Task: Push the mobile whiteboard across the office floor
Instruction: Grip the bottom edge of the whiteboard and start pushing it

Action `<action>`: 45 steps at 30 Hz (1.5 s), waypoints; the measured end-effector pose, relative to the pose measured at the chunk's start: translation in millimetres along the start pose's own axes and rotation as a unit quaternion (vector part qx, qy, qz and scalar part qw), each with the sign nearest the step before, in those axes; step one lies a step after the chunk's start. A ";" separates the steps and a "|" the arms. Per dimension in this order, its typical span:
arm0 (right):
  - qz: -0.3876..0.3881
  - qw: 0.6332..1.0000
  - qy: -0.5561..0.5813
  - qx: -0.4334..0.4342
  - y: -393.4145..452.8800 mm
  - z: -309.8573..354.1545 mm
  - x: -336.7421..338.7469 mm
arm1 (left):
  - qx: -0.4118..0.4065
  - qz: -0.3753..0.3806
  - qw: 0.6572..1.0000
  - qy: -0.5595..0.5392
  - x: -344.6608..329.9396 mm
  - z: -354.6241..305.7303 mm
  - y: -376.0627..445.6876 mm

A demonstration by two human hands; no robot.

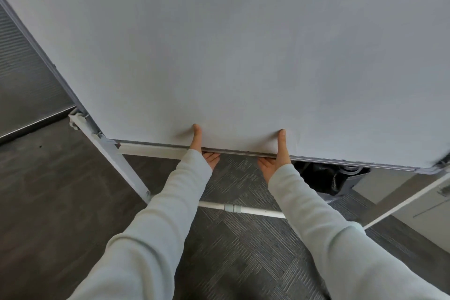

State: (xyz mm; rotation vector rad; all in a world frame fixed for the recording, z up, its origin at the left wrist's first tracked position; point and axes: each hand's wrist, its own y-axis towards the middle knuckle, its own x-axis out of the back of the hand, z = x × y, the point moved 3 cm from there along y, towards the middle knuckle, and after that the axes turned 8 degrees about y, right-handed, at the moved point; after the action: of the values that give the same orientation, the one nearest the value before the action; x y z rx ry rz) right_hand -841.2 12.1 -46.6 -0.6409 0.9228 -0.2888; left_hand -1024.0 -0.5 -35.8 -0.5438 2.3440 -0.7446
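Observation:
A large blank mobile whiteboard (243,56) fills most of the head view, tilted toward me on a white metal stand. My left hand (203,151) grips its lower edge, thumb on the front face and fingers curled under the frame. About a forearm's length to the right, my right hand (276,158) holds the same edge the same way. Both arms wear pale long sleeves. A white leg (121,165) of the stand runs down at the left, and a white crossbar (243,209) lies low near the floor.
Grey patterned carpet (243,251) lies under the board, with darker wood-look flooring (48,190) to the left. A black bag or chair base (328,178) sits behind the board's lower right. A pale wall or cabinet (414,214) stands at the right.

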 end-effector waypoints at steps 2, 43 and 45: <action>0.003 1.000 -0.002 -0.004 7.2 -18.1 -21.1 | 0.001 0.002 1.000 -0.005 16.0 -22.8 12.2; 0.060 0.989 -0.110 -0.074 169.4 -401.4 -435.9 | -0.067 -0.115 0.988 -0.081 344.6 -441.7 224.8; 0.070 0.988 -0.111 -0.081 170.6 -428.5 -458.0 | -0.066 -0.116 0.987 -0.083 371.5 -462.7 228.7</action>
State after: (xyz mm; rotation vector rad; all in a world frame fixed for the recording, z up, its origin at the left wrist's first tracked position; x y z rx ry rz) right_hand -1462.1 204.4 -44.2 -0.7373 0.7776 -0.0151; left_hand -1642.8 145.8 -34.7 -0.9144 2.2075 -0.6210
